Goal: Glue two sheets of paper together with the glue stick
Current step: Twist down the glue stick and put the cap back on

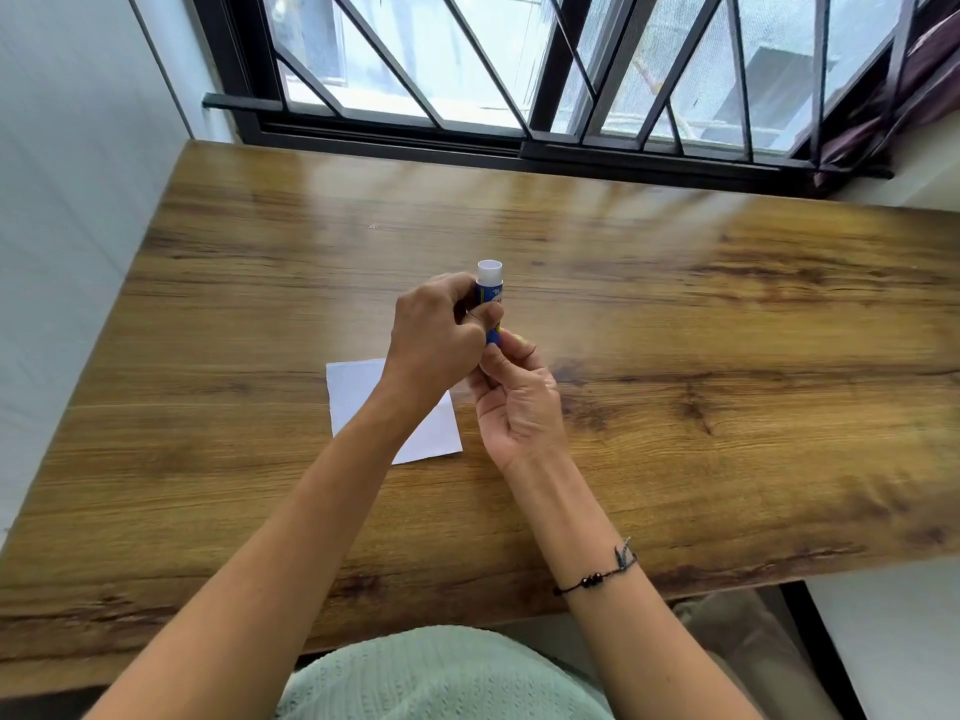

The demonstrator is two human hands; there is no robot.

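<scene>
Leftmost on the table (675, 283) is the paper (358, 392), white, lying flat near the middle and a little toward the near edge, partly under my left forearm. I can only make out one sheet from here; whether a second lies on it or under it, I cannot tell.

Next, my left hand (441, 335), raised over the table's middle, fingers curled round the glue (491, 298), thumb across the blue barrel. The stick stands almost upright, white end up. That top looks like an open white rim, so I judge the cap is off, though I see no cap anywhere.

Then my right hand (519, 392), just beside and below the left, palm turned up toward me. Its thumb and forefinger pinch the stick's bottom end, where a bit of yellow shows; the other fingers hang loosely curled and hold nothing.

My read: I'm winding the base to raise the glue. To do it well, I'd keep the left grip firm on the barrel so only the base turns, and twist in small amounts, bringing up just a low collar of glue; too much and it smears or snaps off against the sheet. Then I'd tip the stick down and free one hand to pin the paper before the first stroke, since a loose sheet drags along with the glue.
</scene>
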